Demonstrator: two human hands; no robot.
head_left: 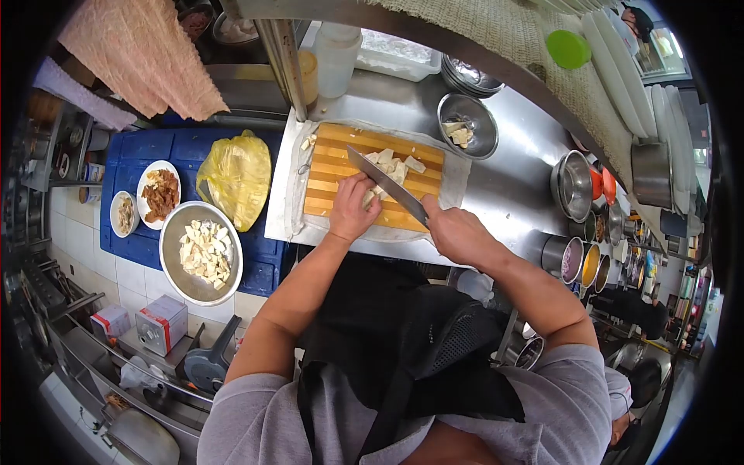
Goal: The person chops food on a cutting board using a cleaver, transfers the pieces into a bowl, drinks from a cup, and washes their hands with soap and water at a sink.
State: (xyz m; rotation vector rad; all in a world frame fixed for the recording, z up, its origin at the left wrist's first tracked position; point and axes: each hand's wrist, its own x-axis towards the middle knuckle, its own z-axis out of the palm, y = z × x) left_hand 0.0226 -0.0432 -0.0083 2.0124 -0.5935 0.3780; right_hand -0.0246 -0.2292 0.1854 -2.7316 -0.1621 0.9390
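Note:
On a striped wooden cutting board [324,182] lie pale, off-white food pieces [390,164], some cut into slices. My right hand [461,234] is closed around the handle of a large kitchen knife [395,191], its broad blade slanting across the board to the upper left. My left hand [356,208] has its fingers curled down on a pale food piece, close beside the blade on its near side. The hand partly hides that piece. A white cloth [284,198] lies under the board.
A steel bowl of pale chunks [166,252], a plate of browned food [147,203], a small bowl [124,213] and a yellow plastic bag [236,174] rest on a blue surface [128,159]. Another steel bowl [484,132] stands behind the board. A shelf edge [542,108] overhangs the counter.

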